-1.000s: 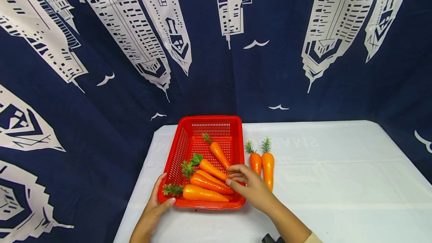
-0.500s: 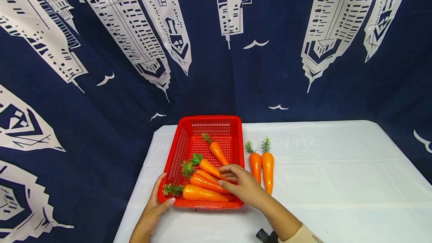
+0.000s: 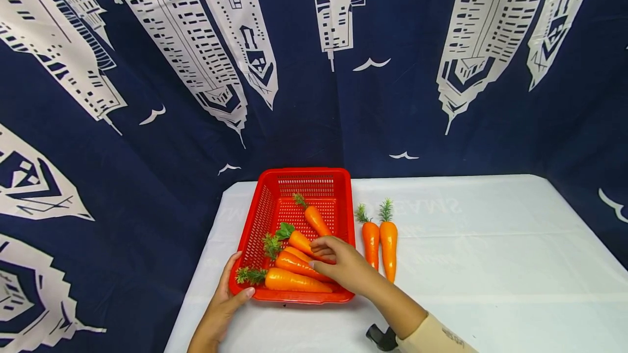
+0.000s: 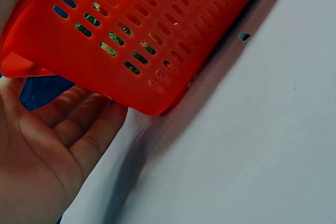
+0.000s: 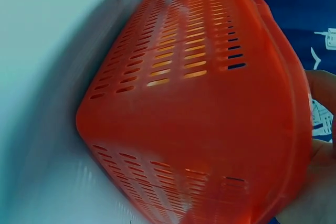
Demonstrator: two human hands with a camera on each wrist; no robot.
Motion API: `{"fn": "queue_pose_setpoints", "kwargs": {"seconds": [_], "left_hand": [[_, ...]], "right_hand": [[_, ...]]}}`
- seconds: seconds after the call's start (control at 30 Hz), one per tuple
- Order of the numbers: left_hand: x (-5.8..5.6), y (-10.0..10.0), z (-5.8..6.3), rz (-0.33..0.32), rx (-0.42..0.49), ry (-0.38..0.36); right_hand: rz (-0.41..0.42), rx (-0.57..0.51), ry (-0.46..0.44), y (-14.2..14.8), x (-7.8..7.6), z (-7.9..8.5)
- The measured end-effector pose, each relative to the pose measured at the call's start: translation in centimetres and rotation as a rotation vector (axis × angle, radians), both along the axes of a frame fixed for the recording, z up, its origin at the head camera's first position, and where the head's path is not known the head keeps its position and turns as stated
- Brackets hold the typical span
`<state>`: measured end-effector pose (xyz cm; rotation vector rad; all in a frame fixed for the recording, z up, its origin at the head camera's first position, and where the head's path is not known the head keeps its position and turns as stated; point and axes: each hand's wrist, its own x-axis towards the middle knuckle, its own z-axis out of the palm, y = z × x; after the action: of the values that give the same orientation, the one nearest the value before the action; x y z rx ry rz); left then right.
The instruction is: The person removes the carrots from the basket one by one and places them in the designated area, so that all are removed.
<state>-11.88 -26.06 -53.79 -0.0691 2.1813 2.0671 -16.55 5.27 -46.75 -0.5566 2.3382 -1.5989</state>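
Note:
A red perforated plastic basket point(image 3: 349, 189) stands on the white-covered table. My left hand point(image 3: 223, 304) grips its near left corner, thumb over the rim and fingers outside; in the left wrist view the fingers point(image 4: 94, 135) lie against the basket's underside edge. Several orange carrots with green tops lie inside: a front one point(image 3: 296, 281), a redder one point(image 3: 296, 265), one with leafy greens point(image 3: 298, 241) and one farther back point(image 3: 315, 219). Over the carrots' tapered ends is my right hand point(image 3: 343, 266), fingers bent and thumb apart; contact beneath it is hidden.
Two more carrots, one redder point(image 3: 370, 241) and one longer point(image 3: 389, 247), lie on the table right of the basket. A dark blue cloth point(image 3: 392, 113) with white buildings hangs behind the table. A black object point(image 3: 382, 336) shows by my right forearm.
My right hand has moved left, from the basket's right rim farther over the carrots. My left hand, the basket and the carrots keep their places.

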Motion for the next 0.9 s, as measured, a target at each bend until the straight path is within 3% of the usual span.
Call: {"fn": "queue_pose_setpoints", "kwargs": {"seconds": [0.3,0.9], "left_hand": [[0.0,0.0,0.0,0.002,-0.013,-0.003],[0.0,0.0,0.1,0.001,-0.006,-0.004]], "right_hand": [[0.048,0.013,0.016,-1.0,-0.5,-0.1],[0.064,0.107,0.089,-3.1,-1.9,-1.0]]}}
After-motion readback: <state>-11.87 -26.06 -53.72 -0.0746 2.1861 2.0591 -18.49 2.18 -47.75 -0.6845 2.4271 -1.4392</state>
